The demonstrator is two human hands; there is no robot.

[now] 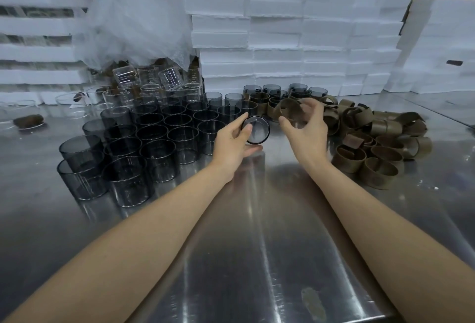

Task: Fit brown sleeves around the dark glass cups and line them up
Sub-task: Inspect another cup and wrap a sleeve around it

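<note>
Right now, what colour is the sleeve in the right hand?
The sleeve is dull olive-brown, like the sleeve pile beside it; head view.

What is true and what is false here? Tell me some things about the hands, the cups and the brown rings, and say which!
1. The left hand holds a dark glass cup. True.
2. The right hand is empty. False: it holds a brown sleeve.
3. The pile of sleeves lies left of the bare cups. False: it lies to their right.
4. The held cup wears no sleeve. True.
</note>
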